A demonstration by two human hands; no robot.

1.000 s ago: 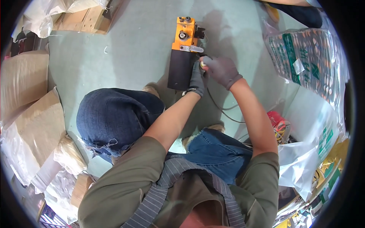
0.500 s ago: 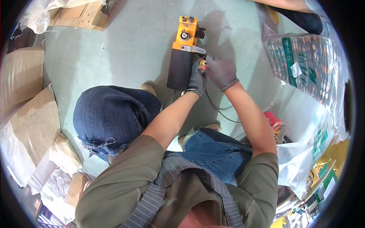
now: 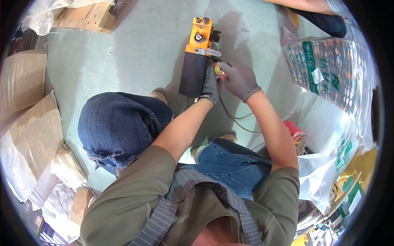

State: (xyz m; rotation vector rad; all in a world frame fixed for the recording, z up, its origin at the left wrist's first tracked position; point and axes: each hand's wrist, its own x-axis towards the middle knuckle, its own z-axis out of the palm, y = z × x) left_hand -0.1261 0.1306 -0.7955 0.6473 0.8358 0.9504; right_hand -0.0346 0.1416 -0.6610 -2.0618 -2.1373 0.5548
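An orange and black machine unit (image 3: 193, 76) lies on the floor in front of me, its orange metal end (image 3: 200, 30) pointing away. Both my hands wear dark grey gloves and meet at its right side. My left hand (image 3: 210, 85) lies along the black housing, its fingers curled and partly hidden. Pinched in my right hand (image 3: 241, 80) is a small round yellow-and-red thing (image 3: 219, 70), too small to name surely. A thin cable (image 3: 230, 116) runs from beneath my hands toward the lower right. Beside my fingertips, a flat metal lever (image 3: 213, 53) sticks out of the unit.
A red tool-like object (image 3: 292, 129) lies right of my right forearm. Plastic-wrapped goods (image 3: 328, 74) stand at the right, and another person's leg (image 3: 322, 22) shows behind them. Cardboard (image 3: 35, 135) lines the left side; a wooden pallet (image 3: 84, 17) lies far left.
My right hand has shifted slightly toward me and turned, so more of the yellow-and-red thing shows. My left hand stays nearly in place beside the unit.
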